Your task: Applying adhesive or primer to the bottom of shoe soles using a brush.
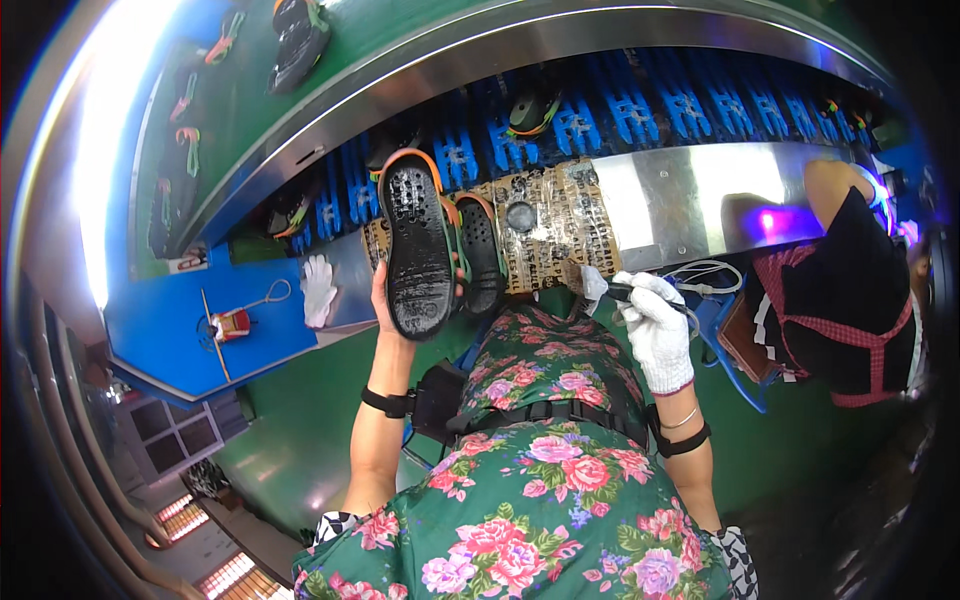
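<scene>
Beyond the gloved fingers and to their left, a small round dish (pixel 520 216) rests on the brown covering (pixel 565 205) of the metal tabletop (pixel 640 220); from where I stand, its contents cannot be made out. Farther beyond the fingers, blue racks (pixel 633 117) stand in a row, a dark shoe (pixel 528 114) among them. The bare left hand (pixel 381 302) is clamped on a black, orange-rimmed shoe (pixel 415 250), its thumb at one edge and fingertips (pixel 459 273) showing at the other; the shoe is raised, its perforated, glossy inner face toward the wearer. Just right of these fingertips is a second shoe (pixel 482 258), black and similarly perforated. The white-gloved right hand (pixel 652 330) has its fingers closed around the dark handle of a brush (pixel 594 284), its brown bristles pointing left, away from the fingers. Left of the left thumb lies an unworn white glove (pixel 318 290); farther left is a red object (pixel 232 324) beside a thin stick (pixel 214 338).
</scene>
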{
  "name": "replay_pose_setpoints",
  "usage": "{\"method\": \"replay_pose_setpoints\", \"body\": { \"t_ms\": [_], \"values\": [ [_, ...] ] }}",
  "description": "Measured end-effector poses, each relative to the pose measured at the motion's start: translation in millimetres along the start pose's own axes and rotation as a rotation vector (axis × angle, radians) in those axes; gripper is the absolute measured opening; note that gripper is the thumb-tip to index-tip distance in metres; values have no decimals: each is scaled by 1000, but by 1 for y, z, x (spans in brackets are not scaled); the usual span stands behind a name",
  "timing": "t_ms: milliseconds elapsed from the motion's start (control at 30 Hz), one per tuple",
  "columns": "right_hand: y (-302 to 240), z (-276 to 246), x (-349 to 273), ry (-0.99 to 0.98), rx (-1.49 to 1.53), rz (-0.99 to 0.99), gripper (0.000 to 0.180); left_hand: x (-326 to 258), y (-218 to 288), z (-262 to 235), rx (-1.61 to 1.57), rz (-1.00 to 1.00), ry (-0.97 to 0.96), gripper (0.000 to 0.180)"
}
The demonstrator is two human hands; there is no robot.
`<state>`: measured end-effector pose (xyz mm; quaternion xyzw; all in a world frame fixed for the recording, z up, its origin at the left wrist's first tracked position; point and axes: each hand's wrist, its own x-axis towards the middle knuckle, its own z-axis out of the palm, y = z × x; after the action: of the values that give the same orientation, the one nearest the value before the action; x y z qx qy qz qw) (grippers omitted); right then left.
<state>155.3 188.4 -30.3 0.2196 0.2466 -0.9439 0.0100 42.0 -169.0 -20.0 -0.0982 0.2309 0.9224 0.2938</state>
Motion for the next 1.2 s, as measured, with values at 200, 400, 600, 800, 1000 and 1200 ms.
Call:
{"method": "replay_pose_setpoints", "body": {
  "t_ms": [200,400,600,800,1000,1200],
  "values": [
    [14,-10,11,116,-100,31,22,-20,13,-102,211,188,402,62],
    [14,-5,19,96,-100,52,19,-25,-13,-31,41,309,448,52],
    [14,-7,27,121,-154,48,21,-42,-34,43,354,294,195,65],
    [15,2,28,149,-159,73,18,-50,-37,94,493,395,300,67],
    [13,-3,30,125,-161,80,24,-59,-31,88,394,403,367,66],
    [15,-2,35,117,-207,82,25,-43,9,-18,-97,194,120,79]
  ]
}}
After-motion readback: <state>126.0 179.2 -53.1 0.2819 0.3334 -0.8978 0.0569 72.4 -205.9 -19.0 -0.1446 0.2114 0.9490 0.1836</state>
